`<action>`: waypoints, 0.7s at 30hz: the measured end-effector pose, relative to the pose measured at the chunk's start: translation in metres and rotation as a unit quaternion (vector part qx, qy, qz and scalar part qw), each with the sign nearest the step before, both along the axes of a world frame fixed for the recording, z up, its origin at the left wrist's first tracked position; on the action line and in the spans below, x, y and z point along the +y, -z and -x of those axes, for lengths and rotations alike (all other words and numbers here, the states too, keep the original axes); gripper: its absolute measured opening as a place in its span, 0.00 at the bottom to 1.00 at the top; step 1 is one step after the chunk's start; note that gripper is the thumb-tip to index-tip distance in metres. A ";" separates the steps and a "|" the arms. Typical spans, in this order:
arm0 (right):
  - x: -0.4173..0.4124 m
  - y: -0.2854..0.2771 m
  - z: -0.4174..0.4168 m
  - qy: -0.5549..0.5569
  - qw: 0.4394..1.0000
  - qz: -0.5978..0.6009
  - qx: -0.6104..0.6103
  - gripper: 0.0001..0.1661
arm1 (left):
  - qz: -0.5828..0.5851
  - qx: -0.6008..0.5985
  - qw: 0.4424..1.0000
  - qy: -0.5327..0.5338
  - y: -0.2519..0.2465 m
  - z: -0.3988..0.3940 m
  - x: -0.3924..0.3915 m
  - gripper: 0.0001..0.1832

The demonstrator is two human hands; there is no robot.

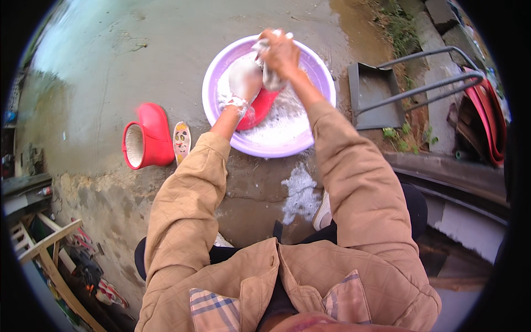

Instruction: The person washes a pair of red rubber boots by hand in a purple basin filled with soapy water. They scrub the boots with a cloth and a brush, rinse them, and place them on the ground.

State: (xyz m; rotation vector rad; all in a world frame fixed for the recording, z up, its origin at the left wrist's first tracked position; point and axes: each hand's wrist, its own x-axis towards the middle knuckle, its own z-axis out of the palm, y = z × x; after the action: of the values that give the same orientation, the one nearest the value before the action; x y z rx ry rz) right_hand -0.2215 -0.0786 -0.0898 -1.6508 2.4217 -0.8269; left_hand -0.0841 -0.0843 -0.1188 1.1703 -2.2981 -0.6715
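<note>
A lilac plastic basin of foamy water stands on the wet ground before me. A red boot lies in it, partly hidden by my hands and the suds. My left hand, blurred and white with foam, is over the boot; its fingers cannot be made out. My right hand is closed around a wet, whitish cloth-like item above the basin. Left of the basin stands another red boot with a pale fleecy lining, and a patterned insole lies beside it.
A grey metal dustpan with a long tubular handle lies to the right, near red boot-like items. Spilled foam lies on the ground near my shoe. A wooden frame and assorted clutter are at the lower left.
</note>
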 end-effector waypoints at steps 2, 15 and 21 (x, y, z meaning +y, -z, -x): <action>0.009 0.009 -0.041 -0.102 0.994 0.024 0.024 0.15 | 0.004 -0.011 1.000 -0.012 -0.009 0.002 0.000 0.10; 0.021 0.030 -0.019 -0.117 0.987 0.045 -0.099 0.10 | 0.051 0.008 0.998 -0.019 0.045 0.010 0.019 0.19; -0.020 0.065 0.083 -0.083 0.995 0.048 -0.001 0.10 | 0.099 -0.094 0.990 0.047 0.054 0.008 0.018 0.20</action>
State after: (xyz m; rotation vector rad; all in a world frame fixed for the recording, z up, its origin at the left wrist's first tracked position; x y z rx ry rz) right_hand -0.3044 -0.0990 -0.1548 -1.8528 2.2381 -0.9302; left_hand -0.0921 -0.0659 -0.1729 1.0789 -2.5237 -0.3674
